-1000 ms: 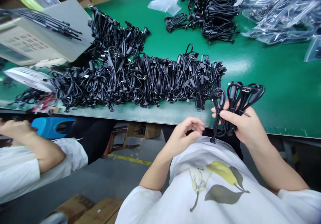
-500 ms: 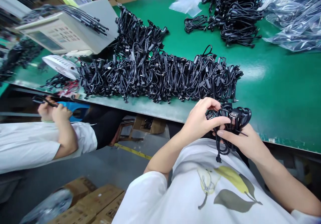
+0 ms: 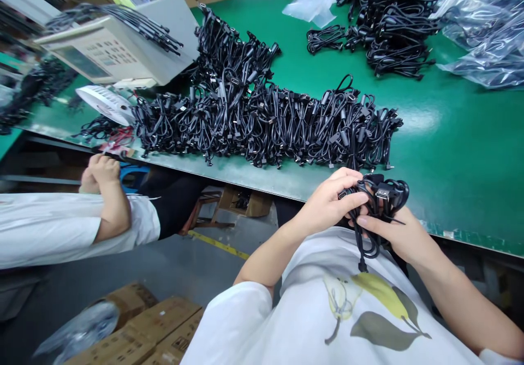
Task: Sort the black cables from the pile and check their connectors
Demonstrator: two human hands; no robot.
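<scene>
black cable bundle [image 3: 379, 204] sits between both hands, held just over the near edge of the green table [image 3: 462, 152], above the white shirt [image 3: 347, 310]. left hand [image 3: 327, 204] curls over the bundle's left side, fingers closed on a connector end; right hand [image 3: 399, 234] holds it from below and right, thumb pressed across the strands. one loose cable end hangs down onto the shirt.

just beyond the hands lies a long row of cables [image 3: 266, 122], running left to right close to the table's near edge, its right end near the bundle but apart from it. a second heap [image 3: 388, 21] lies far right, with clear bags [image 3: 487, 21] beside it at the right edge. open green surface spreads right of the row, between row and bags.

a beige machine [image 3: 114, 54] stands far left. another person's hands [image 3: 100, 171] are clasped at the left, below the table edge. cardboard boxes [image 3: 139, 332] sit on the floor near left.
</scene>
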